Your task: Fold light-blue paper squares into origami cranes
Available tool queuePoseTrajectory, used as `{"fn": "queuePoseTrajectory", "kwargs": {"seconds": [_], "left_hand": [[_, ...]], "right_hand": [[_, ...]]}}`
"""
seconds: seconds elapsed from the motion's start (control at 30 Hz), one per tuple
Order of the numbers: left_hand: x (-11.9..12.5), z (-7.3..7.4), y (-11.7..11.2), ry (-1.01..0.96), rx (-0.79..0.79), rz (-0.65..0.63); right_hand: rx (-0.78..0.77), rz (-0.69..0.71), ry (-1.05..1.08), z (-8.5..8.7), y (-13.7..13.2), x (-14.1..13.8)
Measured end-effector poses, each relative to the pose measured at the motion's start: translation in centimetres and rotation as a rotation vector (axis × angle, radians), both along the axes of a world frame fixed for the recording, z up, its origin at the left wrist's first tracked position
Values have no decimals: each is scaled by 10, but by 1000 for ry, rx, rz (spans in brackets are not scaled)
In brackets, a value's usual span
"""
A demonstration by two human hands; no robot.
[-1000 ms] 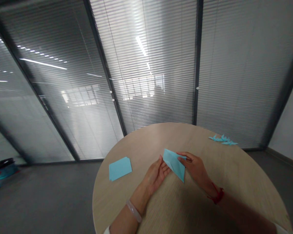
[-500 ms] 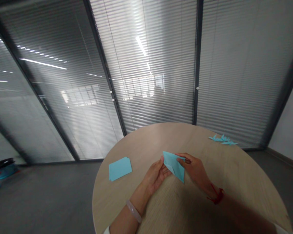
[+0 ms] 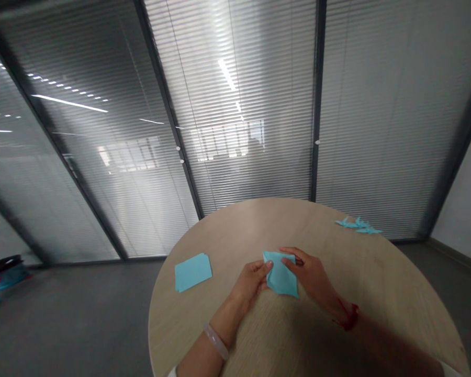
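Observation:
A folded sheet of light blue paper (image 3: 281,278) is held between both hands above the table. My left hand (image 3: 251,280) grips its left side, thumb on top and fingers underneath. My right hand (image 3: 308,269) pinches the upper right edge, with the thumb on the near face and a finger behind. The paper's far side and the fingertips beneath it are hidden. Left of the hands lies a stack of blue paper sheets (image 3: 193,272), slightly fanned. Several small folded blue paper shapes with pointed tips (image 3: 359,225) sit together at the far right edge.
The round wooden table (image 3: 259,220) fills the lower middle, its far rim close to glass partitions with blinds (image 3: 255,173). Grey floor (image 3: 102,314) shows at left, with a dark, red and blue object (image 3: 6,272) at the far left.
The blue paper has turned and its outline is now squarer. My left thumb has moved onto its face; my right hand has barely shifted. The stack and folded shapes stay put.

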State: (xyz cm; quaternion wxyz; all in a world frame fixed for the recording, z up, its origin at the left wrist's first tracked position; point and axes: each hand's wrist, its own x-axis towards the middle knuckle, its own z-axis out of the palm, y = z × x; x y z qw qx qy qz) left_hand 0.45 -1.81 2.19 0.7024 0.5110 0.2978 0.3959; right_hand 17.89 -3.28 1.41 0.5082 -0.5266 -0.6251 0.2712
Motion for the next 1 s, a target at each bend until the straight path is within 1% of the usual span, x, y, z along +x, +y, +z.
{"fn": "queuePoseTrajectory", "kwargs": {"seconds": [0.1, 0.17, 0.3, 0.43, 0.5, 0.57, 0.67, 0.9, 1.0], "left_hand": [[-2, -1, 2, 62, 14, 33], [-3, 0, 2, 79, 19, 39], [-5, 5, 4, 48, 36, 82], [-9, 6, 9, -20, 13, 190], [-10, 5, 12, -58, 1, 237], [-10, 4, 13, -80, -2, 248], [-9, 4, 11, -87, -2, 213], [-8, 4, 8, -105, -1, 154], [-7, 6, 9, -130, 1, 212]], "right_hand": [[11, 21, -35, -1, 0, 0], [31, 40, -3, -2, 1, 0], [11, 117, 190, -1, 4, -1], [-34, 215, 422, 2, 5, -2], [-65, 264, 479, 3, 5, -2], [-101, 276, 497, 3, 5, -3], [-138, 271, 505, 3, 6, -3], [-156, 282, 479, -1, 9, -3], [-123, 260, 437, -3, 10, -4]]}}
